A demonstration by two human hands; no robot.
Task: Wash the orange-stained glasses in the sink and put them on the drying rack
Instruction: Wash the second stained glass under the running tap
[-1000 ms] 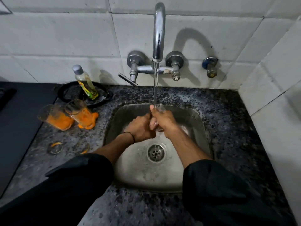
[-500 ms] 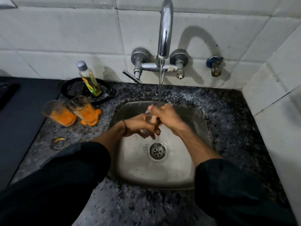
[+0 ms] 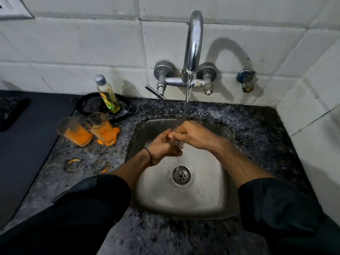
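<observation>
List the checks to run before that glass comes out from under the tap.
1. Water runs from the tap onto the glass: ok.
2. Left hand and right hand both grip the glass: ok.
3. Glass rinsed clean: cannot tell, hands cover it.
4. Drying rack in view: not ok.
5. Other glasses washed: not ok, two stained glasses wait on the counter.

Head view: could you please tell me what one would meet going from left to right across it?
In order: first orange-stained glass, second orange-stained glass, left hand, right hand, small wall valve. The soap bottle, tap and held glass overlap these, so they are left out.
</observation>
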